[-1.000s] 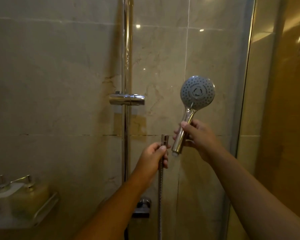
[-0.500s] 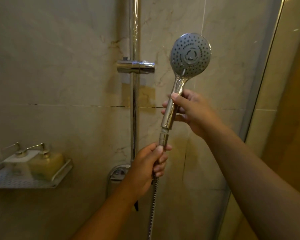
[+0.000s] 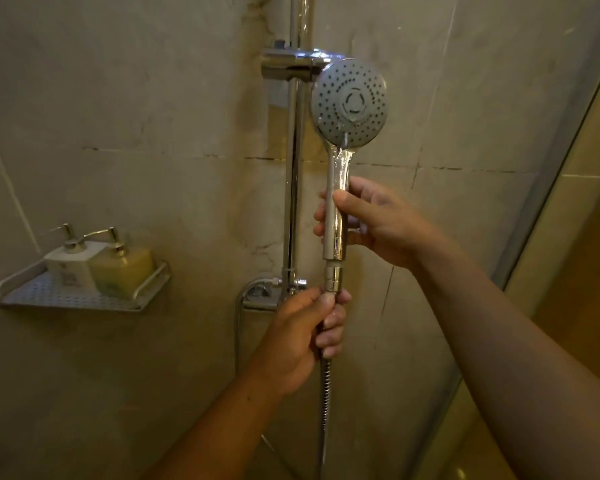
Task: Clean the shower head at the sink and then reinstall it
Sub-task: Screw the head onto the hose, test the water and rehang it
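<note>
1. The shower head (image 3: 349, 102) stands upright in the upper centre of the frame, with its face to the camera, just in front of the holder (image 3: 291, 64) on the rail (image 3: 293, 202). The bottom of its handle sits right on top of the hose nut (image 3: 333, 278) at centre frame
2. The right hand (image 3: 378, 223) is clamped round the handle, thumb across the front and the other fingers curled behind. The left hand (image 3: 298, 337) grips just under the nut, its fingers (image 3: 329, 336) wrapped round the top of the hose (image 3: 324, 393)
3. The step in hand looks like threading the nut onto the handle. A pale strip shows between the two, so I judge the joint is not yet tight
4. Line the handle and the nut up straight, since a tilted start risks crossing the thread
5. Hold the handle steady with the right hand and turn only the nut, using the left fingertips, so the hose does not twist with it
6. If the nut binds early, back it off and start again. Hand-tight should be enough
7. The chrome looks slick, perhaps wet, so a firm grip matters before lifting the head to the holder
</note>
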The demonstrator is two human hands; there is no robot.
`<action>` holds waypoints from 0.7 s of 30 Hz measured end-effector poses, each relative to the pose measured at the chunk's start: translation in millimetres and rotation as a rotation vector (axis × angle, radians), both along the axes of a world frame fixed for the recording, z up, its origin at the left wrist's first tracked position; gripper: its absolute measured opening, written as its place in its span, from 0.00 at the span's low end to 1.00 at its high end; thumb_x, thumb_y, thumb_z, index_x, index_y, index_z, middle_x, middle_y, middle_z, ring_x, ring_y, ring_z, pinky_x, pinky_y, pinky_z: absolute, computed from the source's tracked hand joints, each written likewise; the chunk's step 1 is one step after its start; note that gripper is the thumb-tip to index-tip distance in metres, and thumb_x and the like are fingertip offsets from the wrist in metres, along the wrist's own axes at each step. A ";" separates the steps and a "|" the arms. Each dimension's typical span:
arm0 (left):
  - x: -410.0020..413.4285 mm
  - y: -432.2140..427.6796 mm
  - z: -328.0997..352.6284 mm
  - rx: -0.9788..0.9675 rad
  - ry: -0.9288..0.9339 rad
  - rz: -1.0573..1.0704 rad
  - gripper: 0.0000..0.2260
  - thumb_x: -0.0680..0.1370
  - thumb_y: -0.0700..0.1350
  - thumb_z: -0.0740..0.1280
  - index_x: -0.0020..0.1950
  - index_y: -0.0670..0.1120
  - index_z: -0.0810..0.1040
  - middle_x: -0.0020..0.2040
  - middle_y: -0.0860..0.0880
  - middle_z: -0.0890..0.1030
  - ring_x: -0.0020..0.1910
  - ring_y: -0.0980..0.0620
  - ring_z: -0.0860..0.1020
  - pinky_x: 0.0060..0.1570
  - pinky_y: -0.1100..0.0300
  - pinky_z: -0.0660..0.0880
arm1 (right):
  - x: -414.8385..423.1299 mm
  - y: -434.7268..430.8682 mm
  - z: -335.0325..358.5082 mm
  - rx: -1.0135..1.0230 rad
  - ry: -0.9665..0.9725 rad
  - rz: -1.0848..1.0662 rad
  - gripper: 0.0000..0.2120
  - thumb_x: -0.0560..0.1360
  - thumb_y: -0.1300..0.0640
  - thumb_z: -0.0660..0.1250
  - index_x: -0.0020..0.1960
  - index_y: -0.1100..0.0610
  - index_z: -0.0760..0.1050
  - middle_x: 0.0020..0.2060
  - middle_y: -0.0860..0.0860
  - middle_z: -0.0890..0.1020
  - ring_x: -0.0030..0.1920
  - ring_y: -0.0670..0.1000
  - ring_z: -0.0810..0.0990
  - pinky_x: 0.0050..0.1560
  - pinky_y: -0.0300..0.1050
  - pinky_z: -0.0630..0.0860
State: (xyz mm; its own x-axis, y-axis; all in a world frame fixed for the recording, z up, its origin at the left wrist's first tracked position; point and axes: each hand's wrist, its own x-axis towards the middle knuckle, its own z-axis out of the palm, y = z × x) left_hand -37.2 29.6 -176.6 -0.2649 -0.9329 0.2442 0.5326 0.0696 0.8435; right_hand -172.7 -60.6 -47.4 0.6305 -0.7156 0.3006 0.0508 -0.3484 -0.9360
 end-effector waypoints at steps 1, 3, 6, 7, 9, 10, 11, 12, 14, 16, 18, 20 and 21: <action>0.2 2.9 -4.3 0.007 0.008 -0.009 0.10 0.79 0.44 0.61 0.56 0.40 0.75 0.33 0.51 0.69 0.26 0.57 0.66 0.26 0.63 0.65 | 1.8 0.7 -5.3 0.004 0.003 0.003 0.16 0.82 0.58 0.61 0.66 0.66 0.69 0.48 0.56 0.82 0.49 0.57 0.84 0.46 0.49 0.82; 2.9 6.6 -10.8 0.008 0.023 -0.006 0.11 0.79 0.43 0.61 0.57 0.39 0.75 0.34 0.50 0.69 0.27 0.57 0.66 0.26 0.63 0.66 | 4.5 1.2 -13.0 0.007 -0.006 0.012 0.17 0.82 0.58 0.61 0.67 0.67 0.68 0.48 0.56 0.82 0.49 0.57 0.84 0.45 0.48 0.82; 9.0 8.5 -13.1 -0.003 0.016 0.034 0.11 0.79 0.44 0.62 0.56 0.39 0.76 0.33 0.50 0.68 0.26 0.57 0.65 0.25 0.65 0.66 | 7.3 2.8 -16.9 0.017 -0.045 0.052 0.15 0.81 0.59 0.61 0.65 0.65 0.69 0.47 0.56 0.82 0.49 0.57 0.84 0.45 0.47 0.82; 10.1 8.9 -13.0 -0.005 0.006 0.043 0.11 0.79 0.46 0.61 0.55 0.40 0.77 0.33 0.51 0.67 0.25 0.58 0.64 0.24 0.65 0.65 | 8.7 4.0 -17.9 0.026 -0.057 0.070 0.14 0.82 0.59 0.61 0.65 0.64 0.69 0.47 0.56 0.82 0.48 0.56 0.84 0.44 0.47 0.82; 9.5 10.5 -13.7 -0.002 -0.011 0.038 0.12 0.80 0.49 0.59 0.51 0.42 0.77 0.31 0.52 0.67 0.24 0.58 0.63 0.23 0.66 0.62 | 12.3 5.6 -22.4 0.043 -0.076 0.093 0.12 0.82 0.60 0.60 0.65 0.63 0.69 0.46 0.56 0.81 0.46 0.55 0.85 0.43 0.47 0.82; 8.8 11.7 -15.4 0.008 0.002 0.021 0.12 0.81 0.49 0.59 0.50 0.42 0.76 0.30 0.53 0.67 0.24 0.59 0.63 0.23 0.66 0.61 | 13.7 5.5 -25.7 0.051 -0.082 0.098 0.13 0.82 0.60 0.60 0.65 0.63 0.69 0.46 0.56 0.81 0.45 0.55 0.85 0.44 0.47 0.82; 8.7 12.5 -17.5 0.020 0.032 -0.004 0.12 0.81 0.50 0.58 0.49 0.43 0.76 0.30 0.53 0.66 0.23 0.59 0.63 0.22 0.65 0.60 | 14.7 5.3 -28.6 0.059 -0.088 0.108 0.14 0.83 0.60 0.60 0.66 0.64 0.69 0.46 0.56 0.81 0.46 0.55 0.85 0.46 0.49 0.82; 9.2 13.2 -20.3 0.031 0.075 -0.037 0.13 0.81 0.50 0.57 0.49 0.43 0.75 0.30 0.53 0.66 0.23 0.59 0.63 0.22 0.65 0.60 | 15.1 4.9 -31.6 0.070 -0.095 0.128 0.14 0.83 0.60 0.60 0.66 0.64 0.69 0.47 0.56 0.81 0.47 0.56 0.84 0.48 0.50 0.82; 12.4 13.3 -25.4 0.047 0.150 -0.099 0.14 0.82 0.51 0.56 0.49 0.42 0.75 0.30 0.53 0.67 0.23 0.60 0.64 0.22 0.66 0.61 | 15.8 4.5 -36.4 0.110 -0.125 0.181 0.13 0.82 0.60 0.60 0.65 0.62 0.69 0.49 0.57 0.81 0.49 0.57 0.83 0.50 0.53 0.81; 16.4 13.4 -28.1 0.051 0.141 -0.078 0.15 0.82 0.51 0.56 0.50 0.42 0.76 0.30 0.53 0.66 0.23 0.59 0.64 0.22 0.65 0.61 | 16.6 4.4 -39.7 0.147 -0.150 0.199 0.11 0.82 0.60 0.60 0.64 0.60 0.69 0.49 0.57 0.81 0.50 0.58 0.83 0.50 0.53 0.81; 19.9 14.1 -27.9 0.037 0.044 0.017 0.15 0.83 0.50 0.56 0.53 0.41 0.77 0.30 0.52 0.66 0.24 0.59 0.62 0.23 0.65 0.60 | 17.9 4.6 -42.2 0.156 -0.150 0.153 0.11 0.82 0.60 0.61 0.64 0.61 0.69 0.49 0.57 0.82 0.50 0.58 0.84 0.48 0.52 0.81; 23.3 14.7 -28.4 0.027 -0.063 0.112 0.14 0.82 0.49 0.57 0.55 0.42 0.78 0.31 0.52 0.66 0.24 0.58 0.62 0.23 0.65 0.61 | 19.9 5.7 -46.2 0.142 -0.131 0.079 0.13 0.81 0.59 0.63 0.64 0.61 0.70 0.48 0.57 0.83 0.50 0.58 0.84 0.47 0.51 0.81; 25.4 14.5 -29.8 0.025 -0.106 0.147 0.14 0.81 0.49 0.58 0.55 0.42 0.78 0.31 0.52 0.67 0.25 0.58 0.62 0.24 0.65 0.61 | 21.3 7.1 -48.0 0.132 -0.117 0.040 0.13 0.80 0.59 0.64 0.64 0.61 0.70 0.48 0.56 0.83 0.50 0.58 0.85 0.46 0.51 0.81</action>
